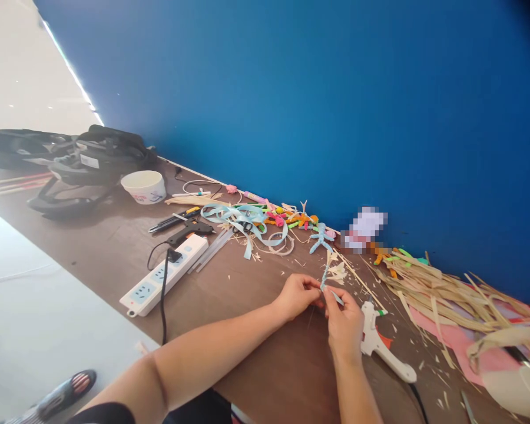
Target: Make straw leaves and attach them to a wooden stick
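Observation:
Over the brown table, my left hand (pixel 297 297) is closed in a pinch on a thin stem wrapped in light blue ribbon (pixel 324 275). Pale, husk-like petals (pixel 337 271) show at the stem's upper end. My right hand (pixel 345 327) is closed too, its thumb and fingers pressed on a light blue ribbon end (pixel 337 297) right beside the left fingertips. The lower part of the stem is hidden by my fingers. A white glue gun (pixel 375 338) lies just right of my right hand.
To the left are a white power strip (pixel 163 275), a black glue gun (pixel 191 231), a loose light blue ribbon (pixel 247 217) and a paper bowl (pixel 143 187). Dried husk strips (pixel 441 288) heap at right. A blue wall (pixel 318 106) borders the table (pixel 265 365); black bags (pixel 110 153) sit farther left.

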`<state>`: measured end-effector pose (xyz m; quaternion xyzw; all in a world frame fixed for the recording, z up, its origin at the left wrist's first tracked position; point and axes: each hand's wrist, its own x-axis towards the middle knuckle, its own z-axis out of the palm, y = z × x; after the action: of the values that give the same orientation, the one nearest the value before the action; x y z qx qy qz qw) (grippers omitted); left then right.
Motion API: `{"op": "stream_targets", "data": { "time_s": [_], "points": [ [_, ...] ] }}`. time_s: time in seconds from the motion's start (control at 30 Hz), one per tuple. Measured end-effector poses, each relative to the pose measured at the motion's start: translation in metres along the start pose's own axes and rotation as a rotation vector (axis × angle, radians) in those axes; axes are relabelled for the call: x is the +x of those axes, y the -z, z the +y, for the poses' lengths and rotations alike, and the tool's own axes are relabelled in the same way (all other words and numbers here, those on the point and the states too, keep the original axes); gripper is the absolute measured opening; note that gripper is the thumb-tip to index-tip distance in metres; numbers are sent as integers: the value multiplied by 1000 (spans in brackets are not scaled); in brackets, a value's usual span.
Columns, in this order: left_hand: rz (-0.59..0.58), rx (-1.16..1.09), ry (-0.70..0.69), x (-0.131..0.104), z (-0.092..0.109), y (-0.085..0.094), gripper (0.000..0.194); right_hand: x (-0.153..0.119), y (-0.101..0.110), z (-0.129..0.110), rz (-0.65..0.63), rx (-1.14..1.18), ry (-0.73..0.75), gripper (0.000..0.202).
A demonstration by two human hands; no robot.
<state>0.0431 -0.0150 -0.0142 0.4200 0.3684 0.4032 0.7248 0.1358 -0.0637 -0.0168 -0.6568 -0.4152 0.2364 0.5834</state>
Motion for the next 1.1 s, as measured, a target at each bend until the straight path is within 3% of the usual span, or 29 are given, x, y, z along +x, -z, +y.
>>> {"op": "stream_targets", "data": {
  "time_s": [0.2,0.43,0.83,1.0,1.1],
  "points": [
    [21,102,-31,0,0,1,11,-3,0,-4,8,-38,19,32],
    [52,57,-2,0,4,1,8,-5,1,-11,-22,-88,83,25],
    [0,-48,87,2,2,5,4,-4,-1,-7,-101,-99,166,17],
    [-8,-69,137,1,5,5,4,-4,-1,-6,-136,-22,169,18],
    [-41,-109,159,1,6,6,9,-4,1,-5,-121,106,92,32]
  ]
}}
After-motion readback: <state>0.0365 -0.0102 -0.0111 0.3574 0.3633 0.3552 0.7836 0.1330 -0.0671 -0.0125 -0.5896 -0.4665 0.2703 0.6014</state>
